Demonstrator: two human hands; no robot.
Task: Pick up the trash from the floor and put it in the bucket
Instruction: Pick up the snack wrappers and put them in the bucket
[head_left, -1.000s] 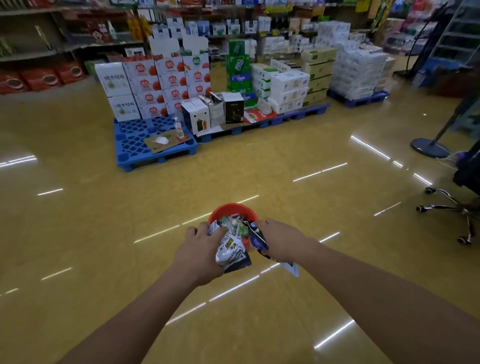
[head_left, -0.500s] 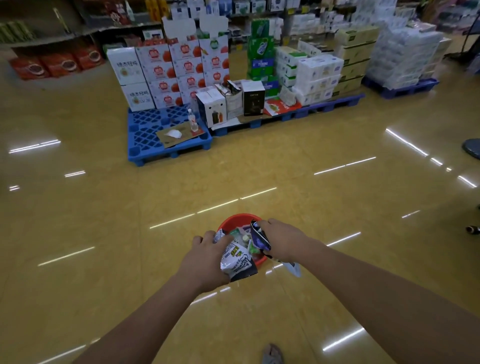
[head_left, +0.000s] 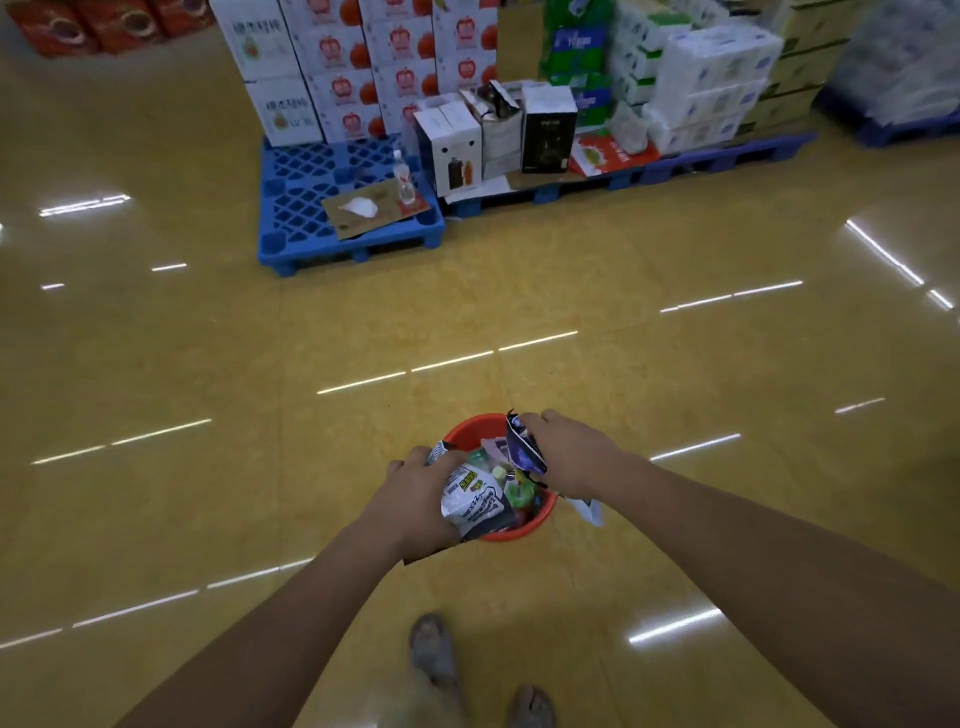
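Observation:
A red bucket (head_left: 470, 428) stands on the yellow floor just ahead of my feet, holding bottles and wrappers. My left hand (head_left: 418, 499) grips a crumpled white and black snack bag (head_left: 470, 501) over the bucket's near left rim. My right hand (head_left: 571, 454) pinches a dark purple wrapper (head_left: 522, 447) over the right rim. A white scrap (head_left: 589, 509) hangs below my right wrist, outside the bucket.
A blue pallet (head_left: 311, 182) with a cardboard sheet, a white mask and a bottle lies ahead left. Stacked cartons (head_left: 363, 62) and boxed goods (head_left: 548, 130) line the pallets beyond. My two feet (head_left: 436, 654) show at the bottom.
The view has tilted down and moved closer to the pallets. Both hands stay over the bucket with the same wrappers; my feet have come into sight.

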